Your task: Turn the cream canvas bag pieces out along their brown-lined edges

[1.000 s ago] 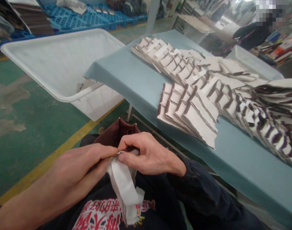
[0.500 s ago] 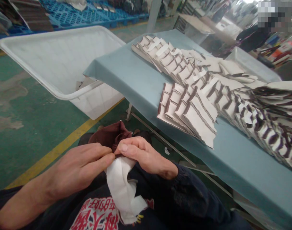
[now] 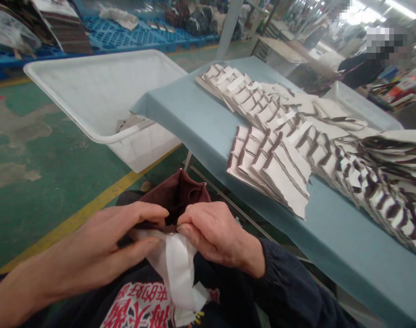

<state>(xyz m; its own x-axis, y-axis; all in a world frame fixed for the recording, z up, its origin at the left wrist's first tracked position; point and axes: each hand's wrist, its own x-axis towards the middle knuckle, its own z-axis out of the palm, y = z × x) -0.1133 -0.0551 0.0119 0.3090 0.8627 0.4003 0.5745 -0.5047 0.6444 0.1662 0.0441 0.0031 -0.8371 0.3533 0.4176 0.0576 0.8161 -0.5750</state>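
Observation:
Held in my lap is a dark maroon fabric pouch [image 3: 177,196], its mouth spread open. A white fabric strip [image 3: 177,269] is joined at its lower edge and hangs down over my dark printed top. My left hand [image 3: 92,246] pinches the strip's left edge between thumb and fingers. My right hand [image 3: 216,239] grips the place where maroon meets white, its fingers curled over the edge. The inside of the pouch is mostly hidden.
A table with a pale blue cover [image 3: 334,241] lies to the right, bearing overlapping rows of white-backed pieces [image 3: 272,164] with brown edges. Beyond stand a white plastic tub [image 3: 92,91], a white tray [image 3: 361,107], blue pallets [image 3: 133,36] and a person in a dark sleeve [image 3: 361,68].
The maroon pouch has gone from bunched to spread open. My hands have moved slightly apart, and the white strip now hangs straighter between them.

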